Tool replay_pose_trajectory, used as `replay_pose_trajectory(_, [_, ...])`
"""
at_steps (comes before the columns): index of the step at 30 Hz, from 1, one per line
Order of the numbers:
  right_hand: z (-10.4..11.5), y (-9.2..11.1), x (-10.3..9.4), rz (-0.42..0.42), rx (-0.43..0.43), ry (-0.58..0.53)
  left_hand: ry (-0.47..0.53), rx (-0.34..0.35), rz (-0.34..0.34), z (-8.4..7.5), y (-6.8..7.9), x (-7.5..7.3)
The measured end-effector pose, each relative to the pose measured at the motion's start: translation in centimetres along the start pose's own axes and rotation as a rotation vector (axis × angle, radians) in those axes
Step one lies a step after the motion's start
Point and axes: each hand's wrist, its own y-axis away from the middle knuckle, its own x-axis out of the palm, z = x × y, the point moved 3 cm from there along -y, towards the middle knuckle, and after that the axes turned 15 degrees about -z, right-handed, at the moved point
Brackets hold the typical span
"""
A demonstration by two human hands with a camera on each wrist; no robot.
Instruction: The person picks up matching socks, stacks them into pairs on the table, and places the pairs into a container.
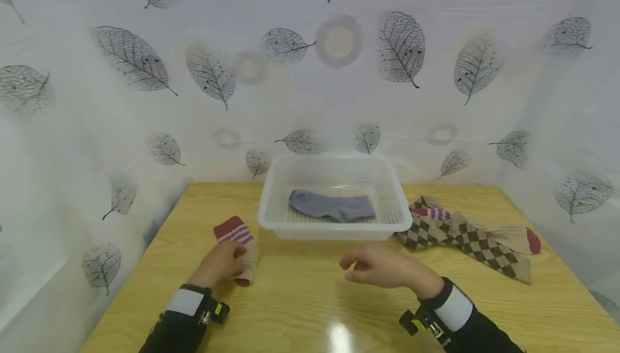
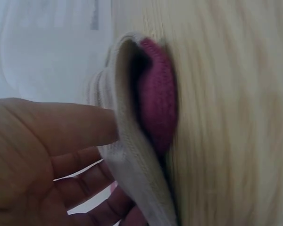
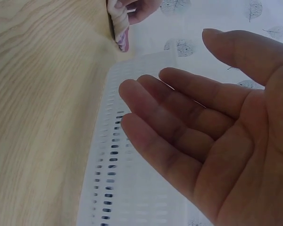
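A folded beige sock (image 1: 250, 256) with a dark red end and purple stripes lies on the left of the table. My left hand (image 1: 222, 261) holds it from above, thumb and fingertips against the fabric. In the left wrist view the folded opening of the sock (image 2: 137, 155) shows, with dark red fabric inside. My right hand (image 1: 382, 268) hovers in front of the basket with nothing in it. Its fingers (image 3: 151, 136) are loosely bent and spread from the thumb in the right wrist view.
A white plastic basket (image 1: 334, 230) stands at the back middle of the table, holding a grey-blue sock (image 1: 334, 205). To its right lie brown checked socks (image 1: 489, 251) and a beige sock with a dark red toe (image 1: 513, 237), overlapping. A leaf-patterned curtain (image 1: 290, 100) hangs behind.
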Motion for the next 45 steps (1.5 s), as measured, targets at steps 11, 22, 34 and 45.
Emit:
replay_pose_trajectory(11, [-0.6,0.2,1.3,0.068,0.073,-0.039,0.07,0.18,0.134,-5.7,3.5,1.6])
replay_pose_trajectory(22, [-0.8,0.2,2.0,0.083,0.08,-0.059,0.08,0.42,0.096,-9.3,5.6,3.5])
replay_pose_trajectory(34, [-0.7,-3.2,3.9,-0.052,0.082,0.099,0.178,0.281,0.111,-8.6,5.3,1.7])
replay_pose_trajectory(45, [1.2,-7.2,8.6,-0.052,-0.085,0.415,0.089,0.189,0.003,-6.6,5.4,1.5])
